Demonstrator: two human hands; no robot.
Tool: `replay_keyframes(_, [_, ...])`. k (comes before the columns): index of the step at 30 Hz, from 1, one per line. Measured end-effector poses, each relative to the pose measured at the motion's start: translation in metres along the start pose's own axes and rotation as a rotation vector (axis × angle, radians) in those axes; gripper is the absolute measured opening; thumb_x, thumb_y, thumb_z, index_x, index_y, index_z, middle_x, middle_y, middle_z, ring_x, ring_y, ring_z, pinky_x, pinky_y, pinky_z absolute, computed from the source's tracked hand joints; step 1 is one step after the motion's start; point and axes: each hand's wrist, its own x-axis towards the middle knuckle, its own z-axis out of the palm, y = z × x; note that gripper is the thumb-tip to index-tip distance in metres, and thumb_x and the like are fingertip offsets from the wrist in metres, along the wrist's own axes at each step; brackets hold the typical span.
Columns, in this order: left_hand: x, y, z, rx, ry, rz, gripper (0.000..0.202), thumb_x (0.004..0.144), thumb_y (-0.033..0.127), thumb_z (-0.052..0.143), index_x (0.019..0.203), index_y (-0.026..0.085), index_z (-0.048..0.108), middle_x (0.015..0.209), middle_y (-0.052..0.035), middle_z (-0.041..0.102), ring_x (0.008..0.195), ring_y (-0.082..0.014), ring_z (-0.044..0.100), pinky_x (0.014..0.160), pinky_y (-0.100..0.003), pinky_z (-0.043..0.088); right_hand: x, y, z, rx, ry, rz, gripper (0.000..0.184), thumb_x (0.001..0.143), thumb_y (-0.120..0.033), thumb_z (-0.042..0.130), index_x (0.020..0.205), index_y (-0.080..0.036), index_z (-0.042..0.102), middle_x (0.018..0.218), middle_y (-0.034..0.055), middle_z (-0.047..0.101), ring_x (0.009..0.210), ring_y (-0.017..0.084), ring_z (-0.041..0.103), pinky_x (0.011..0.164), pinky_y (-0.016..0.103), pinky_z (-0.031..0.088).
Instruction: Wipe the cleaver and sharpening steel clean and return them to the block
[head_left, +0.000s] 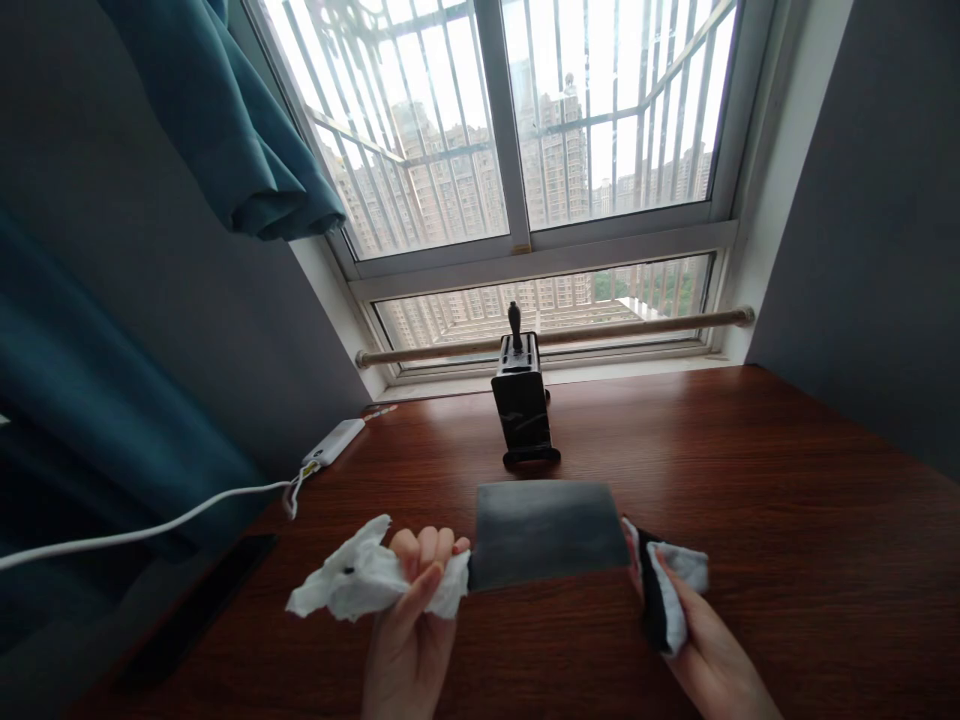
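Observation:
My left hand (416,610) is closed in a fist around a crumpled white paper tissue (356,580) and the end of a cleaver; the handle itself is hidden. The cleaver's broad grey rectangular blade (551,535) reaches out to the right above the table, slightly blurred. At its far right end, my right hand (701,630) pinches a folded black-and-white cloth (667,590). The cloth is beside the blade's tip, and I cannot tell whether they touch.
A black knife block (523,410) with one dark knife handle (514,325) stands behind the blade. On the left of the wooden table (712,450) lie a white power strip (335,442) with a cable (172,530) and a dark flat object (199,605). Beyond is a barred window.

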Motion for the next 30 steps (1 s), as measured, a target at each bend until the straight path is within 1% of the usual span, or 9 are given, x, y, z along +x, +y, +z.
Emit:
replay_keyframes(1, [0.006, 0.007, 0.002, 0.009, 0.010, 0.035, 0.033, 0.064, 0.004, 0.071, 0.065, 0.018, 0.041, 0.062, 0.0056, 0.036, 0.063, -0.0079, 0.043, 0.084, -0.027, 0.048, 0.004, -0.012, -0.006, 0.078, 0.100, 0.031, 0.015, 0.074, -0.018, 0.067, 0.089, -0.018, 0.066, 0.091, 0.0033, 0.070, 0.089, 0.018, 0.066, 0.080, 0.027, 0.057])
replay_keyframes(3, [0.021, 0.021, 0.006, 0.039, -0.016, 0.129, 0.033, 0.064, 0.001, 0.068, 0.065, 0.018, 0.040, 0.062, 0.0058, 0.036, 0.063, -0.0075, 0.044, 0.087, -0.028, 0.048, 0.009, -0.034, -0.019, 0.131, 0.178, 0.012, 0.018, 0.079, -0.014, 0.060, 0.095, -0.019, 0.065, 0.096, 0.0023, 0.069, 0.089, 0.014, 0.066, 0.078, 0.023, 0.057])
replay_keyframes(6, [0.046, 0.039, 0.017, 0.105, -0.142, 0.342, 0.033, 0.066, 0.002, 0.067, 0.064, 0.018, 0.038, 0.062, 0.0057, 0.036, 0.064, -0.0072, 0.044, 0.088, -0.028, 0.047, 0.010, -0.051, -0.038, 0.171, 0.263, -0.125, 0.028, 0.082, -0.015, 0.058, 0.109, -0.021, 0.061, 0.109, -0.0012, 0.066, 0.088, 0.009, 0.065, 0.079, 0.018, 0.055])
replay_keyframes(11, [0.099, 0.057, 0.053, 0.238, -0.352, 0.707, 0.032, 0.064, 0.003, 0.070, 0.063, 0.019, 0.043, 0.058, 0.0066, 0.038, 0.063, -0.0083, 0.043, 0.084, -0.026, 0.046, 0.004, -0.044, -0.058, 0.041, 0.324, -0.240, 0.050, 0.070, -0.013, 0.073, 0.117, -0.021, 0.057, 0.111, -0.0004, 0.065, 0.085, 0.010, 0.065, 0.080, 0.017, 0.054])
replay_keyframes(14, [0.133, 0.057, 0.075, 0.253, -0.414, 0.841, 0.033, 0.062, 0.000, 0.071, 0.064, 0.020, 0.044, 0.059, 0.0063, 0.041, 0.065, -0.0091, 0.044, 0.083, -0.024, 0.043, 0.000, -0.039, -0.059, -0.011, 0.319, -0.229, 0.058, 0.064, -0.018, 0.079, 0.117, -0.020, 0.056, 0.109, 0.0008, 0.066, 0.088, 0.011, 0.065, 0.081, 0.018, 0.054])
replay_keyframes(18, [0.171, 0.046, 0.090, 0.277, -0.468, 0.847, 0.034, 0.061, 0.002, 0.073, 0.062, 0.019, 0.043, 0.062, 0.0052, 0.042, 0.068, -0.0085, 0.047, 0.080, -0.021, 0.041, -0.001, -0.039, -0.061, -0.097, 0.313, -0.201, 0.060, 0.061, -0.025, 0.081, 0.115, -0.018, 0.057, 0.106, 0.0022, 0.067, 0.092, 0.015, 0.065, 0.078, 0.016, 0.055])
replay_keyframes(23, [0.204, 0.028, 0.088, 0.285, -0.468, 0.779, 0.035, 0.063, 0.007, 0.075, 0.060, 0.018, 0.041, 0.064, 0.0052, 0.042, 0.068, -0.0069, 0.045, 0.078, -0.019, 0.041, 0.000, -0.043, -0.062, -0.185, 0.361, -0.210, 0.060, 0.054, -0.026, 0.082, 0.110, -0.018, 0.061, 0.104, 0.0049, 0.068, 0.094, 0.025, 0.064, 0.070, 0.023, 0.060])
replay_keyframes(26, [0.215, 0.020, 0.087, 0.312, -0.449, 0.754, 0.036, 0.063, 0.010, 0.075, 0.059, 0.017, 0.041, 0.063, 0.0053, 0.041, 0.067, -0.0068, 0.045, 0.075, -0.019, 0.041, -0.005, -0.045, -0.053, -0.149, 0.368, -0.171, 0.065, 0.052, -0.026, 0.084, 0.111, -0.018, 0.060, 0.104, 0.0050, 0.068, 0.092, 0.022, 0.065, 0.068, 0.019, 0.058])
replay_keyframes(30, [0.221, 0.016, 0.089, 0.348, -0.447, 0.729, 0.037, 0.062, 0.011, 0.076, 0.057, 0.017, 0.040, 0.060, 0.0056, 0.042, 0.064, -0.0071, 0.044, 0.068, -0.019, 0.040, -0.012, -0.048, -0.034, -0.021, 0.411, -0.108, 0.077, 0.039, -0.023, 0.089, 0.109, -0.016, 0.059, 0.095, 0.0039, 0.070, 0.077, 0.015, 0.068, 0.065, 0.016, 0.056])
